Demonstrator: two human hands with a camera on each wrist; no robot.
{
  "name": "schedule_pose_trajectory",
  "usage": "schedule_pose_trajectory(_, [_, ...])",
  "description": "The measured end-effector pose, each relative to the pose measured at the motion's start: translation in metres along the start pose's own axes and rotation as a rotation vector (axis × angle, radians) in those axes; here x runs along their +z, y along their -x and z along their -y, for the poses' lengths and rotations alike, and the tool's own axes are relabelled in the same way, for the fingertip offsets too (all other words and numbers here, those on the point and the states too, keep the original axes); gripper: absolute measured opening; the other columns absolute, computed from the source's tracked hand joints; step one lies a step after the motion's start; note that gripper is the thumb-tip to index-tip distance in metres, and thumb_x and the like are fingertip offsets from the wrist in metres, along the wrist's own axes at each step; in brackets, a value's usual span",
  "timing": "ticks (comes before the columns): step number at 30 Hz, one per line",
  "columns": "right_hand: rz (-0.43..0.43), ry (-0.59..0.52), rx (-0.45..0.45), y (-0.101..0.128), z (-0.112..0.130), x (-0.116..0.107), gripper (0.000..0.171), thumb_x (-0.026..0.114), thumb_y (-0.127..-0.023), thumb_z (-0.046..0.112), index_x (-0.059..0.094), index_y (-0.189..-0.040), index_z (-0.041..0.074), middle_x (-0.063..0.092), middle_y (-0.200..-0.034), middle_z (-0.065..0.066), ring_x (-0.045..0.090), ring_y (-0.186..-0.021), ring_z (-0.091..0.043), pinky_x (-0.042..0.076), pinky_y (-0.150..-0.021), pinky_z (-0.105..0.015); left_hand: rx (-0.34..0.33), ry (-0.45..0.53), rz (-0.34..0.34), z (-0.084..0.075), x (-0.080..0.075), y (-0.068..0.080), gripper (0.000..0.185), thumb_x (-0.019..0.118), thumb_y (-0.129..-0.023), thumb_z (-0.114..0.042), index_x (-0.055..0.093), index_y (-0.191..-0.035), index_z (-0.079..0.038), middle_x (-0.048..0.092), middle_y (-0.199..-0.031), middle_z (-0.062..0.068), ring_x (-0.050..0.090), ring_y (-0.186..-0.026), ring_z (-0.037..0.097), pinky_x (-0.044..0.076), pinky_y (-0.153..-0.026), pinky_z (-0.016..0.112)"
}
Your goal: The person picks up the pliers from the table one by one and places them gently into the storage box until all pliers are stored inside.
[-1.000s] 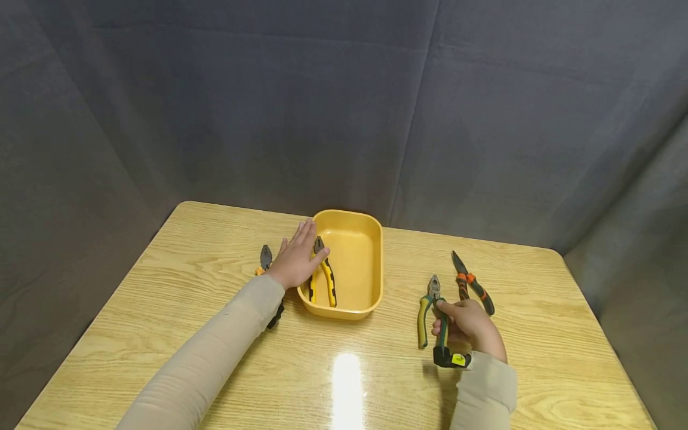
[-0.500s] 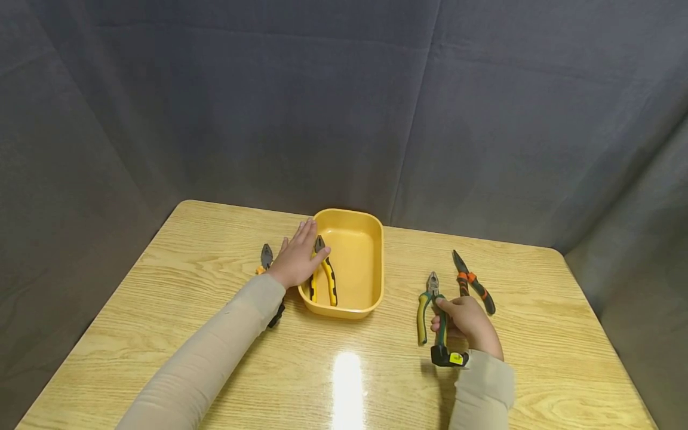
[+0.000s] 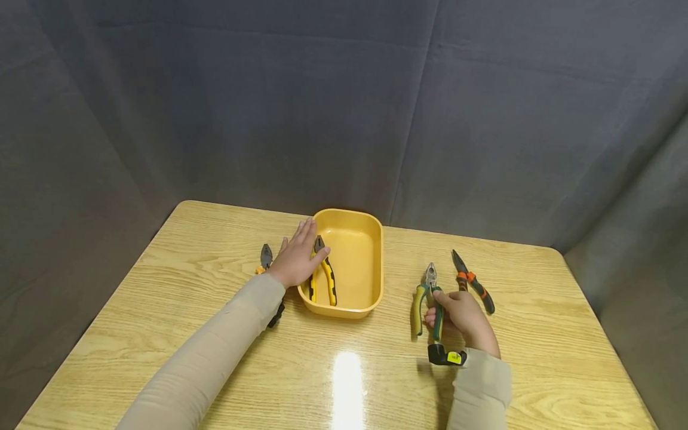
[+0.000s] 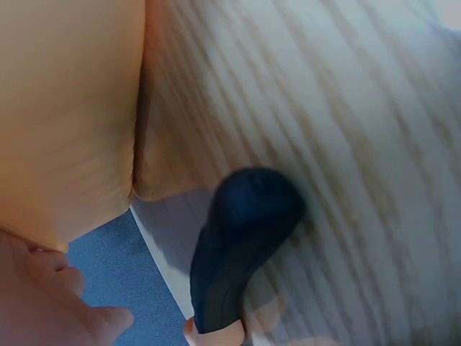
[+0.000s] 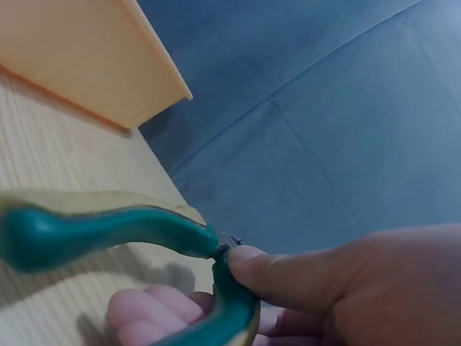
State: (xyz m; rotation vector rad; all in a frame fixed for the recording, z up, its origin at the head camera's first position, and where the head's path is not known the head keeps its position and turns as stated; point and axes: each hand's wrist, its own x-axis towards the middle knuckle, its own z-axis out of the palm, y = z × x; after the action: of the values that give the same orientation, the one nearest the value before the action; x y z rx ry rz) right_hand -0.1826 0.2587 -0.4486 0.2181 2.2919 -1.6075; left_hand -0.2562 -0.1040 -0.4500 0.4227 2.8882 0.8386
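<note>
A yellow tray stands mid-table with yellow-and-black pliers lying inside it. My left hand rests flat on the tray's left rim, fingers straight. Partly under that arm lies another pair of pliers, whose dark handle fills the left wrist view. My right hand grips the green-and-yellow pliers by one handle, lifted slightly off the table; the right wrist view shows thumb and fingers curled round the green handle.
Orange-and-black long-nose pliers lie on the table just right of my right hand. The wooden table is backed by a grey fabric curtain. A black wrist-mounted device sits by my right cuff.
My right hand has drawn the green pliers up and slightly left, away from the table. My left hand stays on the tray's rim.
</note>
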Motion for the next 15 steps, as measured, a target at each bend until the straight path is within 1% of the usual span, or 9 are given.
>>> schedule_pose_trajectory(3, [-0.015, 0.009, -0.007, -0.0005, 0.0017, 0.0003, 0.045, 0.043, -0.111, 0.02, 0.057, -0.119, -0.022, 0.072, -0.081, -0.01, 0.071, -0.068, -0.016, 0.06, -0.069, -0.029, -0.002, 0.011, -0.001, -0.0009, -0.0007, 0.0003, 0.078, 0.036, -0.109, -0.051, 0.0, -0.163, -0.007, -0.005, -0.171, 0.01, -0.007, -0.156, 0.024, 0.001, -0.122, 0.06])
schedule_pose_trajectory(9, [-0.019, 0.01, -0.027, -0.0012, 0.005, 0.0008, 0.044, 0.042, -0.111, 0.02, 0.056, -0.119, -0.021, 0.072, -0.082, -0.01, 0.072, -0.071, -0.015, 0.06, -0.071, -0.03, -0.008, 0.013, -0.001, -0.0016, -0.0006, 0.0001, 0.077, 0.034, -0.109, -0.05, -0.001, -0.163, -0.008, -0.006, -0.171, 0.009, -0.008, -0.156, 0.023, 0.001, -0.122, 0.06])
schedule_pose_trajectory(15, [-0.038, -0.006, -0.055, -0.0011, 0.008, 0.0027, 0.043, 0.044, -0.111, 0.021, 0.057, -0.113, -0.02, 0.071, -0.082, -0.011, 0.072, -0.071, -0.015, 0.061, -0.071, -0.031, -0.005, 0.013, -0.005, -0.0008, 0.0002, 0.0002, 0.078, 0.035, -0.109, -0.051, -0.001, -0.163, -0.007, -0.005, -0.171, 0.009, -0.007, -0.156, 0.024, 0.001, -0.122, 0.06])
